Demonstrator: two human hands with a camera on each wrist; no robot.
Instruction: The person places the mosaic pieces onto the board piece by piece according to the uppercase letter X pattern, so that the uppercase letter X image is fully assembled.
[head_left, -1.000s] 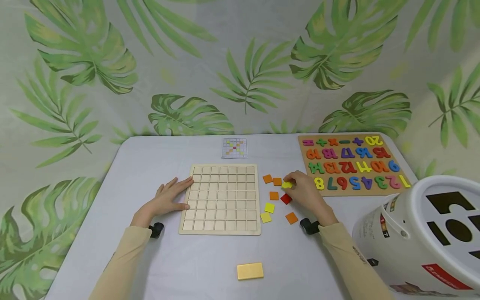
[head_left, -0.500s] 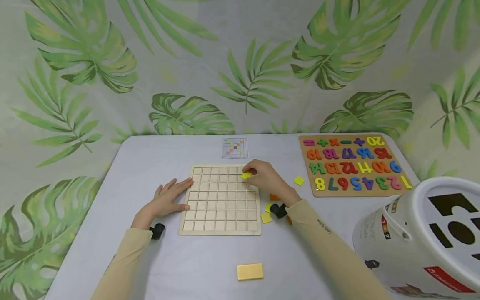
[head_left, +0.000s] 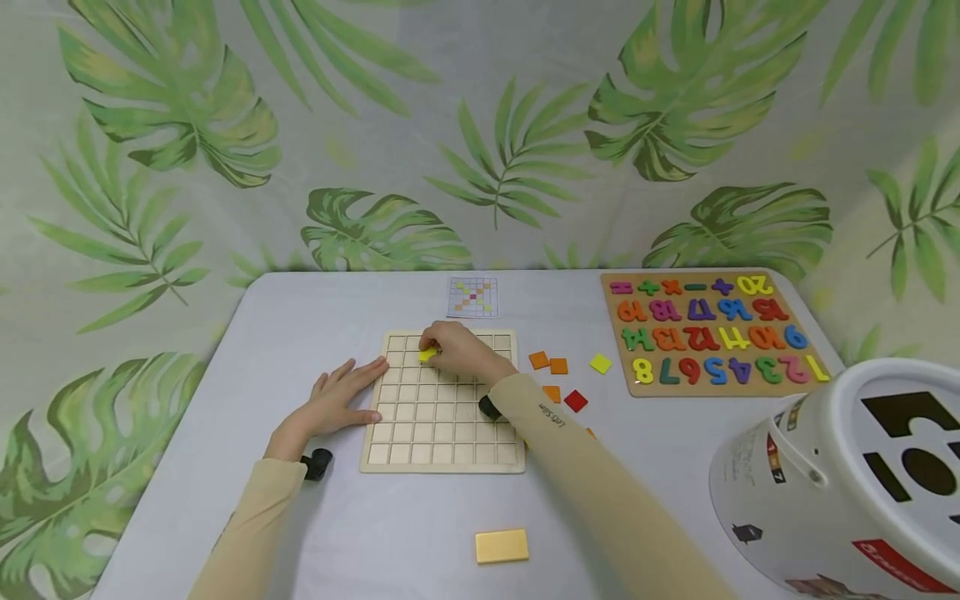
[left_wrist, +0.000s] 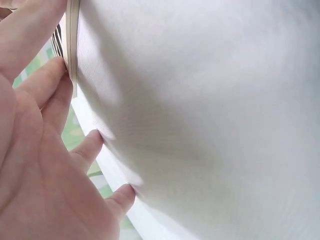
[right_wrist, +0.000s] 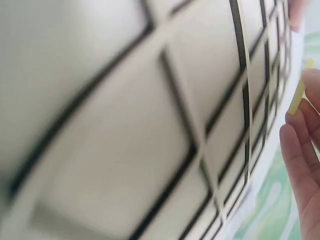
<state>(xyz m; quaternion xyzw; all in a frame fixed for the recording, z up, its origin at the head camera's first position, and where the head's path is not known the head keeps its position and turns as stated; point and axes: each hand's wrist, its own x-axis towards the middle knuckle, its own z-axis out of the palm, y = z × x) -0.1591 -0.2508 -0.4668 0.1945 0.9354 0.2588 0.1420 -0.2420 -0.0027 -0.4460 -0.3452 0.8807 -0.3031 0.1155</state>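
The right hand (head_left: 463, 350) pinches a yellow tile (head_left: 427, 355) between thumb and fingers, and that tile is at the far left part of the grid board (head_left: 442, 435), about the second row from the far edge; whether it touches the board I cannot tell. The right wrist view shows the tile edge-on at the fingertips. The left hand (head_left: 335, 402) has its fingers spread wide, with the thumb and a fingertip touching the board's left edge. To the right of the board, on the bench (head_left: 352, 525), lie three orange tiles (head_left: 558, 367), a red tile (head_left: 576, 401) and, farther right, a loose yellow tile (head_left: 600, 363); slivers of orange and yellow show beside the right sleeve (head_left: 600, 479), which partly hides them. Behind the board lies a card (head_left: 473, 297) printed with a grid of coloured squares. A number board (head_left: 667, 355) with bright numerals and signs lies at the far right, and a white bucket (head_left: 750, 483) stands nearer on that side. A pale yellow block (head_left: 502, 547) lies in front of the board, well apart from it. A leaf-print cloth (head_left: 495, 150) hangs behind the bench.
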